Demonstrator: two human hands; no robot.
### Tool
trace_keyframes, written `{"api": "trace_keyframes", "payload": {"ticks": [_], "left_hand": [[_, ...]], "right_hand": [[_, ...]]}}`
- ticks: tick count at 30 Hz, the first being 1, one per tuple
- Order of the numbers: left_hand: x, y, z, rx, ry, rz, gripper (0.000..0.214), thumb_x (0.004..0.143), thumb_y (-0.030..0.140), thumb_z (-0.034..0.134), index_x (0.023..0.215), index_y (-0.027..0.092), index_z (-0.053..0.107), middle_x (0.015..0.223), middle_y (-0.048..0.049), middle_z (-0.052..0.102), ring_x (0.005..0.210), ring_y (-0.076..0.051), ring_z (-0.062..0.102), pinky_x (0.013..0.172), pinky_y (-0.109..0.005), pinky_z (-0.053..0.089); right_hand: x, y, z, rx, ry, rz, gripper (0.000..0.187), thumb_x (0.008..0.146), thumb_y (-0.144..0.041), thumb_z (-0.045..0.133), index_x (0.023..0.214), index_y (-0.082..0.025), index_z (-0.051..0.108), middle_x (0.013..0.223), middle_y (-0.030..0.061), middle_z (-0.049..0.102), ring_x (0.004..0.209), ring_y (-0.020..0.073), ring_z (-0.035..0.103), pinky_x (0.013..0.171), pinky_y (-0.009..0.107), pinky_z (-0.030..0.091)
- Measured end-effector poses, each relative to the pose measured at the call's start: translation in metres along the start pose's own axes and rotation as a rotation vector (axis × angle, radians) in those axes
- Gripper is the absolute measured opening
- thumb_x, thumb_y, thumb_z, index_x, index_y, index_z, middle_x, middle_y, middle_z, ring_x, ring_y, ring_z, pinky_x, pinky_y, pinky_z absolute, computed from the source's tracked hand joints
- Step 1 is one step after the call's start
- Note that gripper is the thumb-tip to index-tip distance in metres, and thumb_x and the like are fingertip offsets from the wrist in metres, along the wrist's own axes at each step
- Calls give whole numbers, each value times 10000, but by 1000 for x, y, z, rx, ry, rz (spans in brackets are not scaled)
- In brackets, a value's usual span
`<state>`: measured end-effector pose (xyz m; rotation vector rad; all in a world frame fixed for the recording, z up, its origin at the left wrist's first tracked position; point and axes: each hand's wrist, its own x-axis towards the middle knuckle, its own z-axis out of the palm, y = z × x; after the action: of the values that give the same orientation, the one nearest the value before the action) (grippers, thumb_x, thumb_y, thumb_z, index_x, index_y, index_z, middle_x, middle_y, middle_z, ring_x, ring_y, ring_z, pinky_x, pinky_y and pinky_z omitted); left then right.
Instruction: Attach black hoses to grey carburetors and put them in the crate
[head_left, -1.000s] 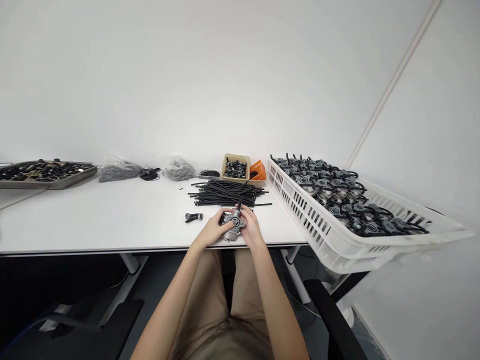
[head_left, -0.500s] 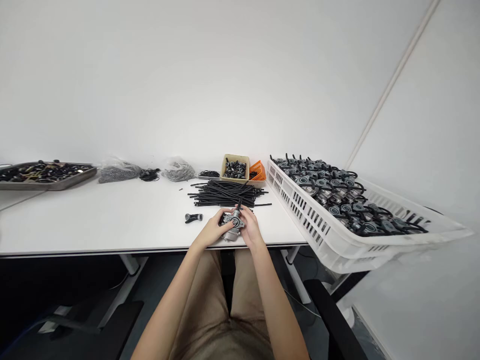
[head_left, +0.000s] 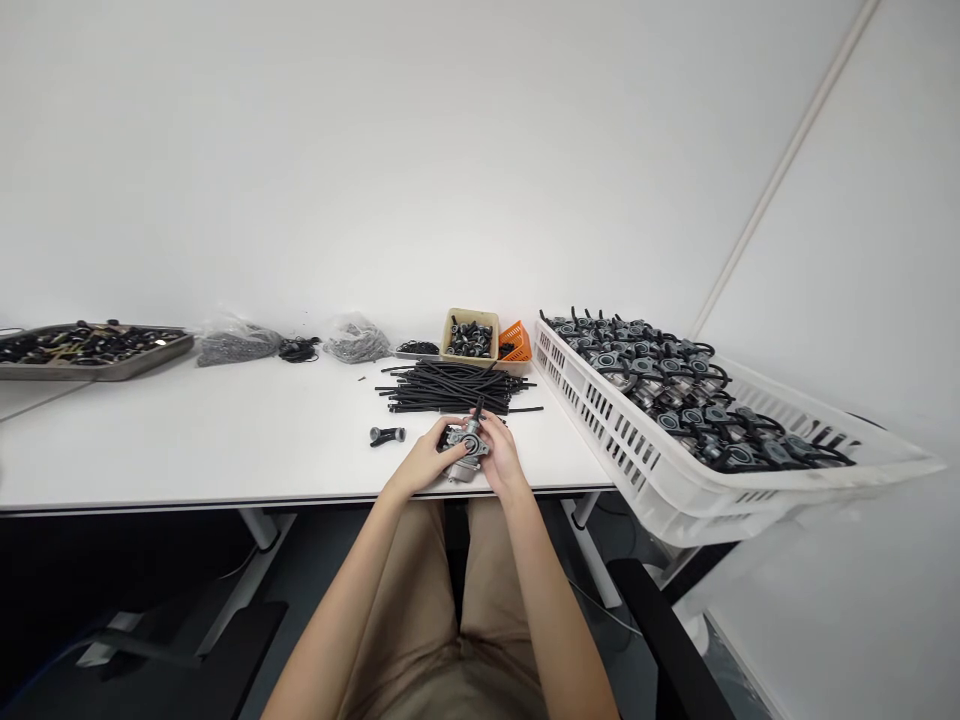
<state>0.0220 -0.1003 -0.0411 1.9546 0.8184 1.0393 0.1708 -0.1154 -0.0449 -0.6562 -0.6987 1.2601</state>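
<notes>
Both my hands hold a die-cast metal carburetor point(head_left: 468, 445) just above the table's front edge, with a short black stub sticking up from its top. My left hand point(head_left: 424, 462) grips it from the left and my right hand point(head_left: 501, 456) from the right, and my fingers hide part of its body. To the left lies a small grey and black fitting point(head_left: 387, 435). Beyond my hands is a loose pile of black rubber hoses point(head_left: 450, 388).
A white slatted crate point(head_left: 600, 410) packed with several carburetors overhangs the table's right end. Along the back stand a tan box of fittings point(head_left: 455, 338), an orange basket point(head_left: 514, 345), plastic bags of grey parts point(head_left: 236, 350), and a metal tray point(head_left: 112, 370). I sit at the white table point(head_left: 225, 440).
My hands and the carburetor stay almost exactly where they were. The whole view has shifted very slightly.
</notes>
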Motion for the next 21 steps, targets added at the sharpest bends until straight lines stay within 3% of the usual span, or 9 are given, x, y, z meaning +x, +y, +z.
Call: {"api": "trace_keyframes", "payload": {"ticks": [21], "left_hand": [[0,-1,0,-1,0,1,428,851,431,619,1218,222,548,1297,-66,611,1221,-268,540,1093,-405,347]], "right_hand": [[1,1,-1,-3,-17,-4,240,698,-286,714,918,-192,730,819,19,750,771,150,665,685,228,485]]}}
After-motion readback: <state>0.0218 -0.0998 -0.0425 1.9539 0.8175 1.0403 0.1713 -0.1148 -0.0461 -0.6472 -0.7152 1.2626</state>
